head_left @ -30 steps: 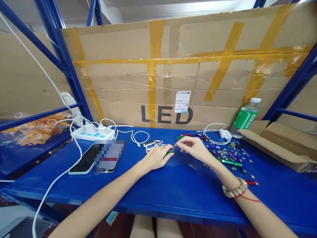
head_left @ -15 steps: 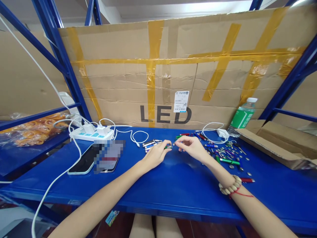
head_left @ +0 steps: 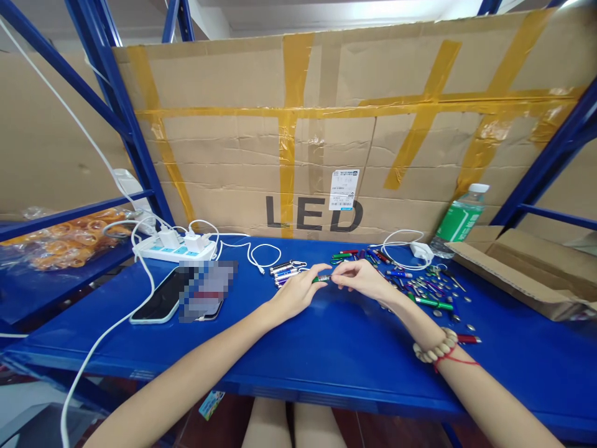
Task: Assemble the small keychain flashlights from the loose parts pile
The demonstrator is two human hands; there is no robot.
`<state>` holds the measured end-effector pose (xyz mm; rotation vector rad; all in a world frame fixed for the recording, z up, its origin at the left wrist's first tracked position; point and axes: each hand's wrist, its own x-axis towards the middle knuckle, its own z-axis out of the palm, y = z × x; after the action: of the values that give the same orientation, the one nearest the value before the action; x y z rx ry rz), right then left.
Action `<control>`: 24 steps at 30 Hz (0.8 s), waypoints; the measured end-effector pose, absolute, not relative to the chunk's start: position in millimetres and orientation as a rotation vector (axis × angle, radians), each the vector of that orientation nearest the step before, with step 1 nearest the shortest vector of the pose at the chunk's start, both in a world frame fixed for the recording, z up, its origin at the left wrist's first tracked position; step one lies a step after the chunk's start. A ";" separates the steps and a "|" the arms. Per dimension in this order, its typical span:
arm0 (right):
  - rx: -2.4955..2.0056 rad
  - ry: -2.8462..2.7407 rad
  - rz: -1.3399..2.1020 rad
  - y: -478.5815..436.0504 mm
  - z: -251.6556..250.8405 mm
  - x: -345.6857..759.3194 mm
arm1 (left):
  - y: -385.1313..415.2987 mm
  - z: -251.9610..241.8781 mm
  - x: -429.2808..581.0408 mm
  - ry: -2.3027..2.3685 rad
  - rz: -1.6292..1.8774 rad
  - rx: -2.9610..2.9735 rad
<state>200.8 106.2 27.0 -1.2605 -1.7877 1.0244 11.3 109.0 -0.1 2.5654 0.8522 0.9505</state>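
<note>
Fingers of the left hand [head_left: 293, 292] grip a green tube [head_left: 319, 279] over the middle of the table [head_left: 326, 354]; those of the right hand [head_left: 362, 279] pinch together at the tube's right end, on what I cannot tell. At left sits a power strip [head_left: 175, 252], then two phones [head_left: 156, 300], then torches [head_left: 285, 270] just beside the left hand; past the right hand are loose parts [head_left: 433, 303], a bottle [head_left: 459, 223] and a carton [head_left: 508, 280].

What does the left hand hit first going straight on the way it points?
Most likely the right hand, right by the end of the green piece that the left hand holds; whether they already touch is too small to tell.
</note>
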 end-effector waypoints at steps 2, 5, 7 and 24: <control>-1.298 -1.792 1.043 105.3 27.0 200.9 | 108.5 -1.1 11.2 0.809 0.960 2.605; -1.328 -1.796 1.065 103.3 24.8 200.1 | 107.6 -3.4 10.6 0.783 0.969 2.634; -1.323 -1.793 1.082 102.1 21.9 199.2 | 107.0 -4.6 9.8 0.782 0.978 2.645; -0.885 -1.829 0.531 116.7 11.9 203.0 | 114.0 -3.8 18.5 0.892 1.065 2.418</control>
<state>203.0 116.7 11.9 -0.8845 -1.8290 0.5307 18.5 114.0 -3.8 2.4183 0.8924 1.0653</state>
